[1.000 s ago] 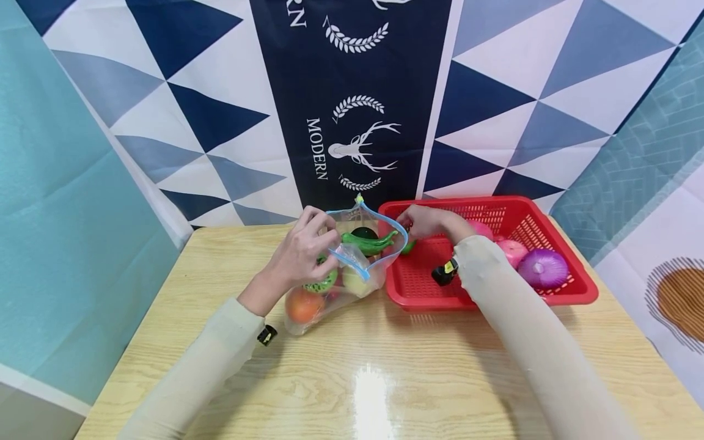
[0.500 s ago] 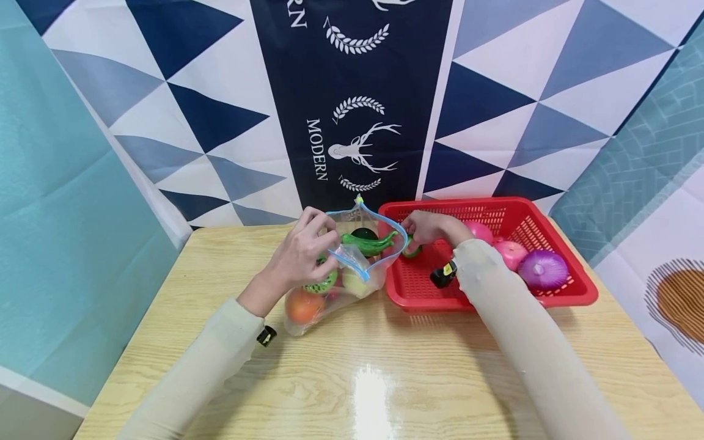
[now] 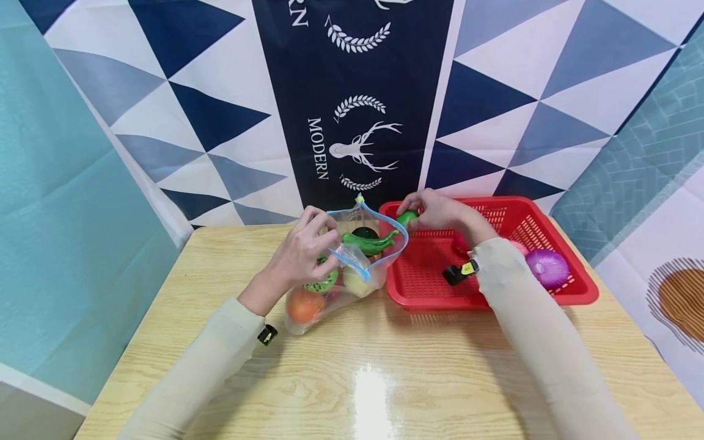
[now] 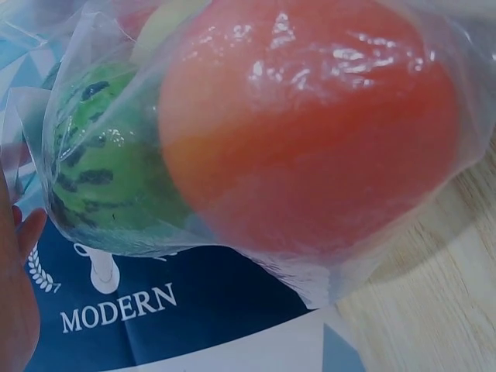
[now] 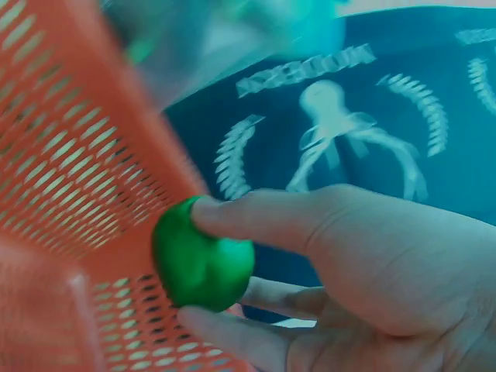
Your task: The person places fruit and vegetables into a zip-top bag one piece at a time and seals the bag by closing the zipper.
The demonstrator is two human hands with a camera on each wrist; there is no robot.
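My left hand (image 3: 304,249) grips the near-left rim of a clear zip bag (image 3: 357,215) with a blue-edged mouth standing wide. Inside it lie a long green pepper (image 3: 370,243), a dark round item (image 3: 364,233), a green, dark-striped ball like a small watermelon (image 4: 116,155), an orange-red round fruit (image 4: 310,124) and a pale yellow-green piece (image 3: 356,281). With thumb and fingers, my right hand (image 3: 436,211) pinches a round, shiny green toy vegetable (image 5: 203,254) above the left end of the red basket (image 3: 429,304), just right of the bag's mouth.
At the basket's right end sits a purple onion (image 3: 548,267), with a pink fruit (image 3: 519,247) partly behind the right sleeve and a dark pink piece (image 3: 461,242) by the wrist. A patterned cloth backdrop (image 3: 352,73) rises behind the wooden table (image 3: 308,379).
My right hand took hold of the green vegetable in the basket's left end and lifted it up and slightly back. The left hand and the bag have stayed put.
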